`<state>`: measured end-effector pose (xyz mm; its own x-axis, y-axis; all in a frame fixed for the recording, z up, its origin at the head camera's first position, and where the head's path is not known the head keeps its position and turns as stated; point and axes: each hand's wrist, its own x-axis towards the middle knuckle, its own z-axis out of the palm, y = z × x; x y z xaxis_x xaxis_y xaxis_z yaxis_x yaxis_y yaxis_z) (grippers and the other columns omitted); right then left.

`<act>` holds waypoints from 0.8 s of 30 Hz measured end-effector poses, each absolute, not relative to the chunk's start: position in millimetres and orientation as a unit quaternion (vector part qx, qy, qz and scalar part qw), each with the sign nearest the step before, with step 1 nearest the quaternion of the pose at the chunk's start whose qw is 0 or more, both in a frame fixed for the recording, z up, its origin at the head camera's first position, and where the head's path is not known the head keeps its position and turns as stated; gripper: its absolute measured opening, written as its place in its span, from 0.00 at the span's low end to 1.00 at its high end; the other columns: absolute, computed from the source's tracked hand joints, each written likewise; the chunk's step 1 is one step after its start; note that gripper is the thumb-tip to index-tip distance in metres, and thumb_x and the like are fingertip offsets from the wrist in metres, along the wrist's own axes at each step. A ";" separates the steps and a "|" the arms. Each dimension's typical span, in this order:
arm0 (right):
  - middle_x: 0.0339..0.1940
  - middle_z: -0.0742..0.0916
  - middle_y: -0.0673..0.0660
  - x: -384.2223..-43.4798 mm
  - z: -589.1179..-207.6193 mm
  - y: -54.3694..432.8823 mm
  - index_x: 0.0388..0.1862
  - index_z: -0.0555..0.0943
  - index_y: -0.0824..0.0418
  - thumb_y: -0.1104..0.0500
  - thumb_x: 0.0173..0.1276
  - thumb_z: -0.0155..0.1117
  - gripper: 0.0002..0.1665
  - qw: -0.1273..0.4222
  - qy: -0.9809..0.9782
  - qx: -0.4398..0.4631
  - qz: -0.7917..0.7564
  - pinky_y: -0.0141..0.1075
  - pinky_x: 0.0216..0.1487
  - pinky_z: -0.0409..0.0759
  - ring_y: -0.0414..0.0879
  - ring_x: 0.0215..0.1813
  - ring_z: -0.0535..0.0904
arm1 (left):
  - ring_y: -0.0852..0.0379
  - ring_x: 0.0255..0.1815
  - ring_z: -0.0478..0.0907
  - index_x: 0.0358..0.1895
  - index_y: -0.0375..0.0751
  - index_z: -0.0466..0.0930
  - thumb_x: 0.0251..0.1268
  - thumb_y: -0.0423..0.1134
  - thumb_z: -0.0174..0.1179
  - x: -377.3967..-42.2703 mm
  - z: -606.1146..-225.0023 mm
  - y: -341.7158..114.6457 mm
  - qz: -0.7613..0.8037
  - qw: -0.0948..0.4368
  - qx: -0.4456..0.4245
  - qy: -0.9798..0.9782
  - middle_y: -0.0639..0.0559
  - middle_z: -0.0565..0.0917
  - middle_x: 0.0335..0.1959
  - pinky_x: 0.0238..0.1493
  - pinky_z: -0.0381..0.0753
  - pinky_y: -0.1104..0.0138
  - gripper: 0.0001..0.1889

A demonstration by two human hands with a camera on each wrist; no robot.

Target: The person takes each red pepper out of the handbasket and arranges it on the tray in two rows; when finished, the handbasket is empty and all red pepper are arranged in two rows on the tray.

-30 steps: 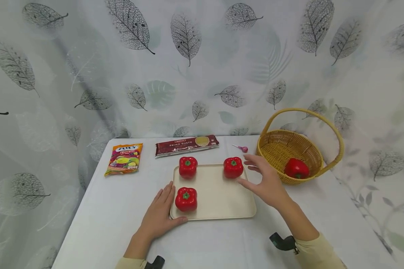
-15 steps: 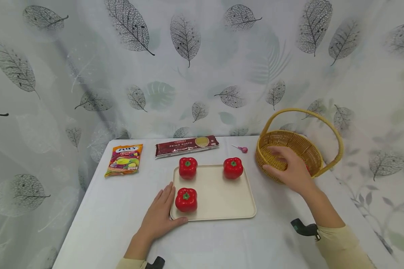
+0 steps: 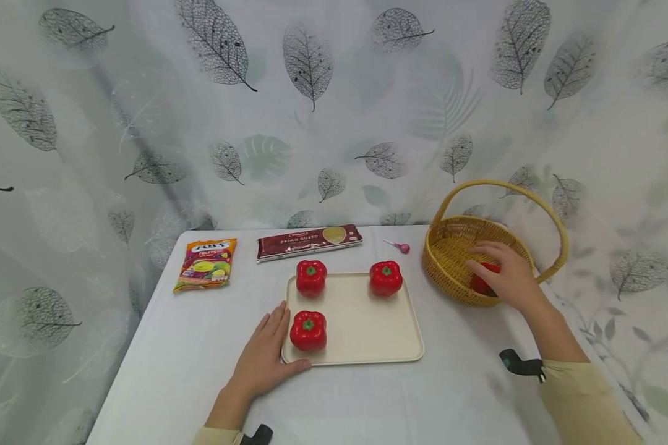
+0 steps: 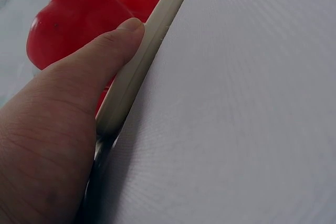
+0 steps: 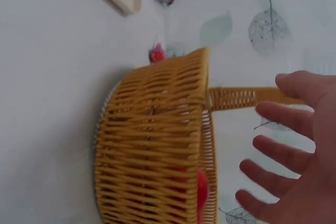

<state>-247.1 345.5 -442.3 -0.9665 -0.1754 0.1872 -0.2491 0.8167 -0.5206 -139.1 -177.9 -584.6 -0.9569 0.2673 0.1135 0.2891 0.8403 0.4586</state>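
A cream tray (image 3: 367, 337) carries three red bell peppers: one at the back left (image 3: 311, 278), one at the front left (image 3: 308, 330) and one at the back right (image 3: 386, 278). My left hand (image 3: 258, 355) rests along the tray's left edge, its thumb lying on the near rim. Over the wicker basket (image 3: 448, 278) reaches my right hand (image 3: 509, 275), fingers apart and slightly bent. Beneath it another red bell pepper (image 3: 481, 281) lies in the basket, partly hidden by the hand. In the right wrist view the spread fingers hold nothing.
The basket's tall handle (image 3: 559, 235) arches over its opening. Toward the back of the white table lie a candy bag (image 3: 206, 264), a maroon biscuit pack (image 3: 309, 242) and a small lollipop (image 3: 403, 248). A leaf-patterned curtain (image 3: 334, 123) hangs behind.
My right hand has moved right, from beside the back-right pepper on the tray to over the pepper in the basket. The left hand and tray have stayed put.
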 end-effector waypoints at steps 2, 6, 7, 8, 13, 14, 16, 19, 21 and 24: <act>0.74 0.76 0.76 -250.7 -445.4 348.9 0.65 0.84 0.67 0.47 0.83 0.66 0.27 0.041 -0.958 0.107 0.263 0.78 0.71 0.64 0.78 0.76 0.65 | 0.51 0.89 0.50 0.88 0.40 0.56 0.53 0.83 0.65 -138.9 -584.2 -178.3 -0.242 0.026 -0.145 -0.959 0.48 0.55 0.89 0.86 0.51 0.49 0.67; 0.71 0.77 0.80 -255.8 -453.1 354.1 0.65 0.83 0.71 0.56 0.80 0.66 0.24 -0.012 -0.970 0.105 0.220 0.77 0.66 0.72 0.81 0.71 0.69 | 0.52 0.89 0.48 0.89 0.42 0.55 0.54 0.84 0.64 -139.3 -584.7 -178.9 -0.240 0.018 -0.143 -0.960 0.49 0.54 0.90 0.87 0.50 0.50 0.67; 0.70 0.77 0.81 -256.4 -454.5 354.8 0.66 0.82 0.72 0.58 0.79 0.66 0.24 -0.022 -0.972 0.105 0.211 0.76 0.65 0.74 0.81 0.70 0.70 | 0.52 0.89 0.48 0.89 0.42 0.55 0.54 0.84 0.64 -139.3 -585.0 -179.0 -0.240 0.018 -0.144 -0.960 0.49 0.54 0.90 0.87 0.50 0.50 0.67; 0.70 0.76 0.82 -257.0 -455.6 355.2 0.67 0.81 0.73 0.59 0.78 0.66 0.25 -0.032 -0.973 0.104 0.204 0.76 0.64 0.76 0.81 0.69 0.70 | 0.52 0.89 0.48 0.89 0.42 0.55 0.54 0.84 0.64 -139.3 -584.9 -179.1 -0.241 0.017 -0.143 -0.960 0.49 0.53 0.90 0.87 0.50 0.50 0.67; 0.70 0.75 0.84 -258.8 -456.8 358.4 0.71 0.77 0.76 0.63 0.74 0.65 0.29 -0.068 -0.976 0.093 0.185 0.75 0.63 0.76 0.82 0.68 0.71 | 0.50 0.89 0.49 0.88 0.41 0.55 0.53 0.84 0.64 -138.3 -583.0 -179.0 -0.243 0.021 -0.146 -0.959 0.48 0.54 0.90 0.86 0.51 0.48 0.68; 0.70 0.75 0.84 -259.1 -456.5 359.4 0.72 0.76 0.76 0.65 0.72 0.64 0.31 -0.073 -0.976 0.091 0.183 0.75 0.62 0.77 0.82 0.67 0.72 | 0.50 0.89 0.49 0.89 0.41 0.54 0.54 0.84 0.63 -138.2 -582.2 -178.9 -0.241 0.018 -0.146 -0.959 0.48 0.53 0.90 0.86 0.50 0.49 0.68; 0.68 0.76 0.84 -259.3 -455.8 361.2 0.73 0.74 0.77 0.69 0.68 0.63 0.34 -0.084 -0.976 0.087 0.182 0.74 0.60 0.78 0.80 0.64 0.74 | 0.49 0.89 0.49 0.89 0.41 0.54 0.54 0.84 0.63 -138.1 -582.1 -179.0 -0.239 0.017 -0.147 -0.960 0.48 0.53 0.90 0.86 0.50 0.49 0.68; 0.67 0.77 0.83 -260.9 -456.1 362.8 0.77 0.71 0.76 0.73 0.62 0.63 0.41 -0.092 -0.974 0.088 0.186 0.74 0.60 0.78 0.78 0.62 0.75 | 0.50 0.89 0.49 0.89 0.41 0.54 0.54 0.85 0.62 -137.8 -582.2 -179.4 -0.237 0.018 -0.149 -0.960 0.48 0.53 0.90 0.86 0.49 0.49 0.68; 0.67 0.78 0.83 -263.2 -457.2 363.2 0.78 0.69 0.75 0.74 0.61 0.64 0.43 -0.091 -0.973 0.089 0.192 0.75 0.62 0.77 0.78 0.63 0.75 | 0.50 0.89 0.49 0.89 0.41 0.54 0.54 0.85 0.61 -137.9 -582.9 -179.5 -0.237 0.021 -0.150 -0.960 0.48 0.53 0.90 0.86 0.50 0.49 0.68; 0.66 0.79 0.82 -266.7 -459.6 363.5 0.79 0.68 0.73 0.72 0.63 0.69 0.44 -0.088 -0.973 0.085 0.194 0.76 0.64 0.76 0.79 0.65 0.74 | 0.50 0.89 0.49 0.89 0.40 0.54 0.54 0.85 0.62 -137.8 -582.2 -179.1 -0.239 0.021 -0.150 -0.959 0.48 0.53 0.90 0.86 0.50 0.49 0.68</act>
<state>-266.7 363.5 -459.6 -0.9701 -0.2002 -0.1373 -0.1321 0.9099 -0.3933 -137.8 -179.1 -582.2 -0.9539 0.2782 0.1129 0.2986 0.8409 0.4514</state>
